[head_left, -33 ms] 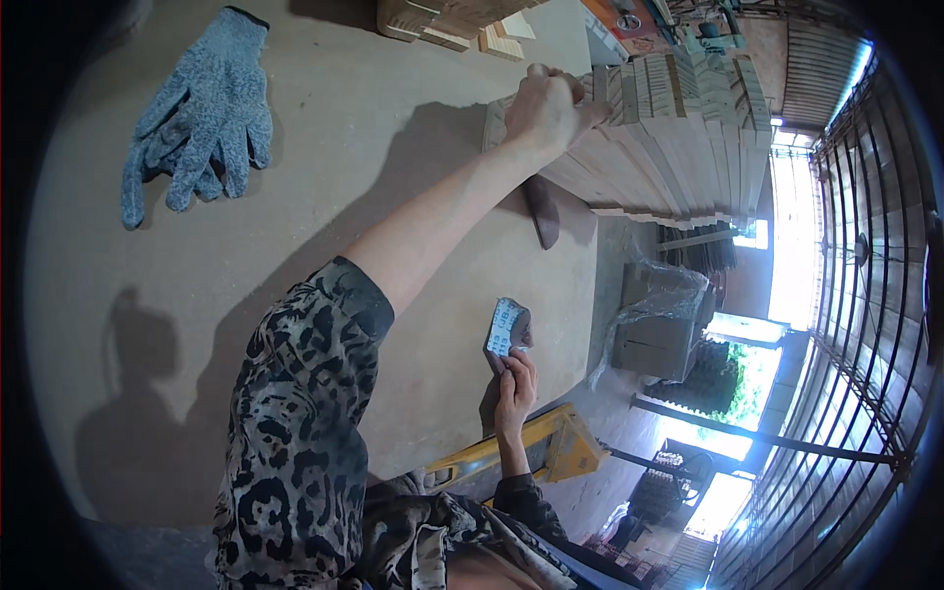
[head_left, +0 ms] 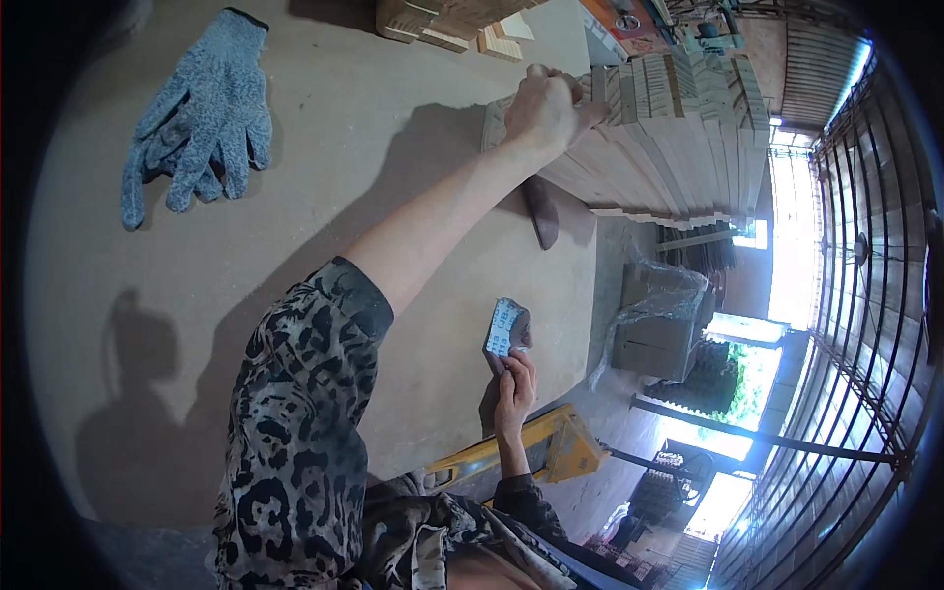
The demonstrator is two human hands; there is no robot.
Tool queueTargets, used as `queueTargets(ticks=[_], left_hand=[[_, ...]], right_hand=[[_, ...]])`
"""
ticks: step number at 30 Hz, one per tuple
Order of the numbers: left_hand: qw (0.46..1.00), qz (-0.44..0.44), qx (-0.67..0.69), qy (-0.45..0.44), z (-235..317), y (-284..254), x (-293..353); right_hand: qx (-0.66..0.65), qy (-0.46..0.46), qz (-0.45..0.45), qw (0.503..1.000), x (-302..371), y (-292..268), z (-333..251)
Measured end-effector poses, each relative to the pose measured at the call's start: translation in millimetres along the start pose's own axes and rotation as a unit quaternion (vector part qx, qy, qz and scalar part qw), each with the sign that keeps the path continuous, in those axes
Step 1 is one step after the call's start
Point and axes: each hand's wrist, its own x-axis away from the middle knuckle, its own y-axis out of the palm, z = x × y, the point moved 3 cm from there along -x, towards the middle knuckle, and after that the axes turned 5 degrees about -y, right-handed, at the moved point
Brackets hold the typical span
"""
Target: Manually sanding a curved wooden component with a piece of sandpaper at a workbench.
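Note:
My left hand reaches out over a stack of pale wooden boards. Its fingers are curled and its thumb is stretched along the near end of the boards, gripping their edge; the fingertips are partly hidden. Lower down, my right hand pinches a small bent piece of sandpaper, with a printed pale blue backing and a brown side. Between the two hands, a dark brown, round-ended flat piece lies on the table beside the stack. A pair of grey knit work gloves lies at the far left.
The broad tan tabletop carries more wood pieces at the far edge. Beyond its right side stand a yellow pallet jack and a cardboard box with clear plastic wrap. Machinery shows at the far right.

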Motion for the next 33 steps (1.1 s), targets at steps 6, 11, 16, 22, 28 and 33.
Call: queueTargets(ticks=[6,11,16,22,28,33], left_hand=[[0.994,0.039,0.007,0.106,12.0,0.9,5.3],[0.981,0.058,0.001,0.187,12.2,8.8,3.6],[0.980,0.068,-0.003,0.189,15.6,5.0,5.8],[0.992,0.053,0.019,0.110,30.2,2.2,12.4],[0.997,0.038,0.037,0.055,40.9,0.7,11.2],[0.999,0.002,0.044,0.031,42.6,5.7,5.4]], right_hand=[[0.016,-0.021,0.007,1.000,-0.7,0.4,1.7],[0.004,-0.009,0.006,1.000,0.3,0.3,0.7],[-0.003,-0.007,-0.002,1.000,-0.7,-0.1,-0.4],[0.005,-0.009,-0.002,1.000,-0.8,0.8,-2.6],[0.002,-0.013,0.000,1.000,-0.8,1.3,-1.2],[0.010,-0.017,0.019,1.000,-2.0,-1.2,-3.1]])
